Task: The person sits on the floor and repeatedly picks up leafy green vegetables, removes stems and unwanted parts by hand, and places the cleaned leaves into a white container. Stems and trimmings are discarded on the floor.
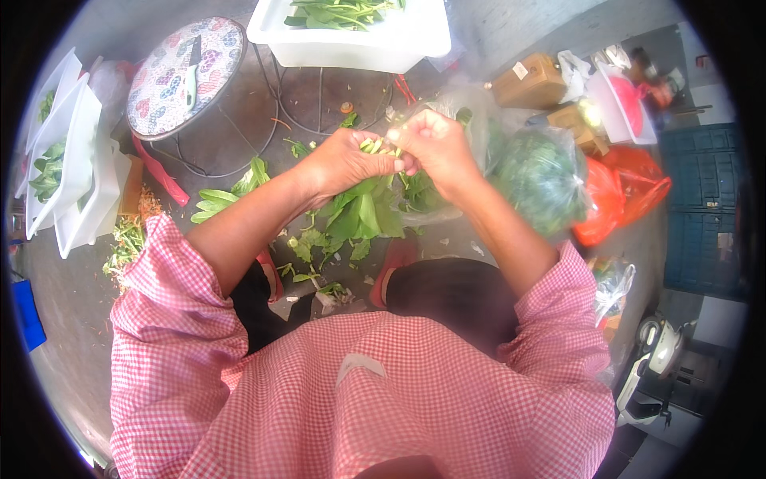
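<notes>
My left hand (345, 165) is closed round the pale stems of a bunch of leafy greens (363, 209), whose broad leaves hang below it. Close against it, my right hand (436, 150) pinches at the stem ends with thumb and fingers; the two hands nearly touch. The exact bit between the right fingertips is partly hidden. Beneath the hands, loose leaves and trimmings (307, 243) lie on the floor between my feet. More loose greens (215, 203) rest to the left of my left forearm.
A white tub (351, 54) of greens stands ahead. At the left are a round patterned stool (163, 96) bearing a knife (191, 76) and white baskets (76, 160) with leaves. At the right sit a clear bag of greens (538, 180), red bags (618, 195) and a wooden box (527, 82).
</notes>
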The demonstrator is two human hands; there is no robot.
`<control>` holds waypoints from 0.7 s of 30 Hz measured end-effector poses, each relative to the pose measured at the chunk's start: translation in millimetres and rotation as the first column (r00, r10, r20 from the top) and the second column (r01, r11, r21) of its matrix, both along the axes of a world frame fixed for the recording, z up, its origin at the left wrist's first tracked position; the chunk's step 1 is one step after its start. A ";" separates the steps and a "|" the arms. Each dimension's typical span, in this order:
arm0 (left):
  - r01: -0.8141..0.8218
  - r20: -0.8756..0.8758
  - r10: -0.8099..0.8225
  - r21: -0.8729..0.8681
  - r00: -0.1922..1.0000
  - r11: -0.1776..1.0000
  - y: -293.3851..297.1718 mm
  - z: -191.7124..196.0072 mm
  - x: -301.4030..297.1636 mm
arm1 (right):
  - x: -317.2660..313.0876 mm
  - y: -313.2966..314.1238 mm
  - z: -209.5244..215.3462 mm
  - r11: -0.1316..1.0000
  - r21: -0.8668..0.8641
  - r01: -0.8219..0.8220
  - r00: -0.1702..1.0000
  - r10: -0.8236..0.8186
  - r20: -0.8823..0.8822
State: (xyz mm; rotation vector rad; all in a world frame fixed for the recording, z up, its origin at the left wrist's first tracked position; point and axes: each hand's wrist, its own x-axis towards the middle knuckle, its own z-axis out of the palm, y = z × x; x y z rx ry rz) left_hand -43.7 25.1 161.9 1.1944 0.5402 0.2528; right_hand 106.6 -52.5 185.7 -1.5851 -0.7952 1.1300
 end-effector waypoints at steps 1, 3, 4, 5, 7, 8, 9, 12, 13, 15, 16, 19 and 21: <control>0.007 -0.009 -0.007 -0.006 1.000 1.000 1.3 -4.0 -0.4 | 0.7 0.1 -0.9 0.999 0.009 -0.039 0.998 0.039 0.051; 0.040 -0.073 -0.038 0.020 0.997 0.999 3.2 -3.3 -1.3 | 4.0 -1.1 -4.6 0.993 0.018 -0.115 0.981 0.111 0.156; 0.067 -0.129 -0.060 0.051 0.990 0.996 4.3 2.9 -2.0 | 6.8 -2.1 -7.5 0.989 0.012 -0.144 0.979 0.141 0.149; 0.095 -0.185 -0.079 0.080 0.980 0.992 5.3 6.3 -2.3 | 10.0 -3.0 -10.9 0.985 0.006 -0.175 0.975 0.172 0.142; 0.139 -0.208 -0.108 0.141 0.972 0.980 8.0 5.5 -3.0 | 14.6 -3.7 -13.5 0.971 -0.007 -0.240 0.964 0.239 0.117; 0.160 -0.221 -0.121 0.171 0.968 0.972 9.9 5.1 -3.5 | 17.5 -4.2 -13.2 0.962 -0.016 -0.273 0.957 0.273 0.101; 0.206 -0.258 -0.147 0.218 0.955 0.954 13.0 8.2 -4.2 | 20.7 -4.4 -12.9 0.952 -0.022 -0.304 0.948 0.305 0.086; 0.307 -0.354 -0.178 0.353 0.918 0.884 23.0 16.5 -9.9 | 28.9 -8.0 -24.2 0.914 -0.025 -0.405 0.911 0.401 -0.092; 0.316 -0.358 -0.170 0.404 0.918 0.858 25.8 15.6 -11.4 | 31.8 -10.0 -31.5 0.924 -0.056 -0.377 0.925 0.373 -0.079; 0.268 -0.319 -0.139 0.410 0.938 0.872 31.6 16.3 -12.9 | 34.5 -16.9 -57.4 0.943 -0.123 -0.311 0.950 0.307 -0.049; 0.215 -0.284 -0.112 0.361 0.952 0.908 34.3 23.0 -14.6 | 34.0 -24.1 -79.3 0.870 -0.157 -0.467 0.860 0.488 0.146; -0.109 -0.079 0.173 0.513 0.982 0.851 47.0 50.3 -11.0 | 49.0 -30.5 -126.2 0.621 -0.375 -0.688 0.559 0.783 0.272; -0.317 0.040 0.424 0.728 0.905 0.608 62.9 87.9 -1.0 | 65.5 -30.1 -155.5 0.622 -0.447 -0.643 0.527 0.783 0.331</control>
